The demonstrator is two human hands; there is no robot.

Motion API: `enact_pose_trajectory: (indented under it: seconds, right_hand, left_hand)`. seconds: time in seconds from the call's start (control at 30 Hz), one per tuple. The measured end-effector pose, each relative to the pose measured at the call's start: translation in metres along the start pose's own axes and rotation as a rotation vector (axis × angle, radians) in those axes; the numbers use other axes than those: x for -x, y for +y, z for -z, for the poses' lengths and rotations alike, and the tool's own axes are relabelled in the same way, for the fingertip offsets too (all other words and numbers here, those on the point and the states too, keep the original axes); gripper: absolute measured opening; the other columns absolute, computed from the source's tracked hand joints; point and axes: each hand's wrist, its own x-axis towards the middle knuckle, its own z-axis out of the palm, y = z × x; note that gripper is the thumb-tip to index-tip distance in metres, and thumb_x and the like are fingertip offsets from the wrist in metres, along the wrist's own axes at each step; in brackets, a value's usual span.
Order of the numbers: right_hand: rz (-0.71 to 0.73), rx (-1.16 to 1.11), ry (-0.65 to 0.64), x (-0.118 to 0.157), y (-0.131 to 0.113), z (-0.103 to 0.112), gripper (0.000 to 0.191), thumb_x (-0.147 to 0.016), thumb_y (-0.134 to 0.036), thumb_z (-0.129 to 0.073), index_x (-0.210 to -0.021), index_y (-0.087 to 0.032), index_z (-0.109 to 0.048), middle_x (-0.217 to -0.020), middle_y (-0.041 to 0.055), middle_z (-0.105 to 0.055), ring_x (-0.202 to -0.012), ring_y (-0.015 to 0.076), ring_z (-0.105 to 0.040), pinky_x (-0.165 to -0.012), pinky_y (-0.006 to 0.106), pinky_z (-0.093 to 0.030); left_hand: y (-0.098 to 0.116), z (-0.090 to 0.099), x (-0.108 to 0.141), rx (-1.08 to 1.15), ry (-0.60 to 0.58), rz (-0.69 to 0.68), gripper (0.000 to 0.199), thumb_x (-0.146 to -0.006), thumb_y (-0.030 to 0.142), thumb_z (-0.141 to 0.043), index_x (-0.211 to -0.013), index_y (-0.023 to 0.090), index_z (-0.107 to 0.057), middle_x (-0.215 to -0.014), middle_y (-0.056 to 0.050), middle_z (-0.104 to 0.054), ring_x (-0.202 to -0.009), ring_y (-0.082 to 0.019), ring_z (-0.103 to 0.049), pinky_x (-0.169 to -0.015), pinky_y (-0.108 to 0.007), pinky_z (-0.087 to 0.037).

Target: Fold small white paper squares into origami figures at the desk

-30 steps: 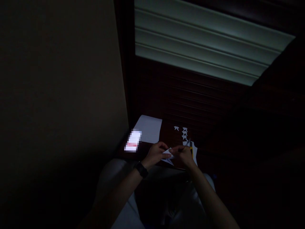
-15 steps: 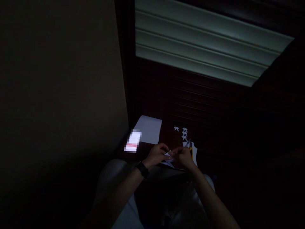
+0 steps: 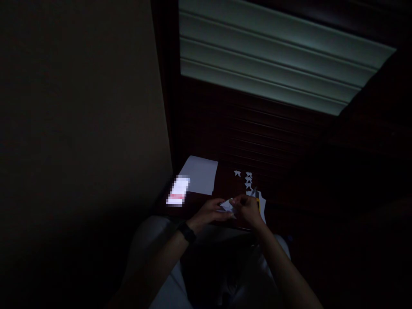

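A small piece of folded white paper (image 3: 227,205) is held between my two hands, close to the near edge of the dark tabletop. My left hand (image 3: 210,212), with a black watch on its wrist, grips the paper from the left side. From the other side, my right hand (image 3: 247,207) pinches its right edge. Just beyond the right hand lie scissors with a yellow handle (image 3: 258,201), resting on white paper sheets (image 3: 263,211). The dim light hides the finer folds.
White sheets (image 3: 201,175) lie at the back left of the table, with a lit phone (image 3: 178,191) overlapping their corner. Several small white paper cut-outs (image 3: 249,180) sit at the back right. A wall (image 3: 83,94) rises on the left; a slatted panel (image 3: 273,60) stands ahead.
The left hand has turned and its fingers have stretched further under the paper. The paper now lies tilted with a larger face showing. The right hand has barely shifted.
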Motion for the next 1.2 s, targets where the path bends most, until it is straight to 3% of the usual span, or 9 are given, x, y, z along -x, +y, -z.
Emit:
enact_pose_trajectory:
  seconds: [0.07, 0.27, 0.5, 0.93, 1.07, 1.2]
  right_hand:
    - [-0.005, 0.007, 0.013, 0.000, 0.001, -0.001, 0.025, -0.066, -0.038, -0.066, -0.064, -0.013, -0.065, -0.059, 0.0044, -0.063, -0.052, 0.0139, -0.054, -0.048, 0.023, -0.040]
    - [-0.017, -0.006, 0.015, 0.000, 0.004, -0.005, 0.027, -0.066, -0.040, -0.066, -0.068, -0.013, -0.066, -0.060, 0.0046, -0.063, -0.052, 0.0139, -0.054, -0.047, 0.023, -0.040]
    - [-0.016, -0.035, -0.021, 0.002, 0.003, -0.006, 0.027, -0.064, -0.040, -0.068, -0.067, -0.013, -0.068, -0.061, 0.0045, -0.064, -0.053, 0.0137, -0.054, -0.048, 0.023, -0.039]
    - [-0.012, -0.028, -0.268, 0.003, 0.004, 0.006, 0.024, -0.067, -0.038, -0.066, -0.066, -0.014, -0.065, -0.060, 0.0012, -0.062, -0.056, 0.0130, -0.054, -0.052, 0.022, -0.040]
    - [-0.013, 0.039, -0.205, 0.004, 0.004, 0.005, 0.018, -0.067, -0.031, -0.065, -0.062, -0.014, -0.063, -0.055, 0.0001, -0.059, -0.052, 0.0123, -0.051, -0.047, 0.021, -0.036]
    - [0.006, 0.084, -0.098, 0.007, 0.003, 0.001, 0.017, -0.069, -0.031, -0.062, -0.063, -0.015, -0.062, -0.056, 0.0003, -0.059, -0.054, 0.0132, -0.051, -0.048, 0.021, -0.035]
  left_hand:
    - [-0.004, 0.001, -0.001, -0.025, 0.029, -0.041, 0.050, -0.054, 0.028, -0.080, -0.098, 0.012, -0.060, -0.084, -0.007, -0.067, -0.075, -0.018, -0.064, -0.068, -0.027, -0.050]
    - [-0.009, 0.003, -0.009, -0.013, 0.170, -0.035, 0.037, -0.061, 0.038, -0.074, -0.082, 0.010, -0.062, -0.072, -0.007, -0.068, -0.064, -0.017, -0.063, -0.059, -0.026, -0.050]
    - [-0.007, 0.004, -0.010, -0.132, 0.175, -0.011, 0.038, -0.060, 0.042, -0.073, -0.076, 0.008, -0.066, -0.065, -0.007, -0.066, -0.056, -0.014, -0.059, -0.050, -0.022, -0.043]
    - [-0.005, 0.004, -0.007, -0.349, 0.215, -0.065, 0.038, -0.060, 0.045, -0.070, -0.068, 0.009, -0.068, -0.053, -0.001, -0.057, -0.048, -0.009, -0.045, -0.044, -0.020, -0.027]
    - [-0.008, 0.003, -0.010, -0.385, 0.215, -0.077, 0.038, -0.059, 0.046, -0.070, -0.065, 0.009, -0.067, -0.052, -0.001, -0.056, -0.048, -0.010, -0.047, -0.044, -0.020, -0.028]
    - [-0.007, 0.003, -0.010, -0.284, 0.182, -0.097, 0.035, -0.061, 0.042, -0.072, -0.072, 0.008, -0.068, -0.064, -0.005, -0.064, -0.058, -0.014, -0.056, -0.051, -0.022, -0.039]
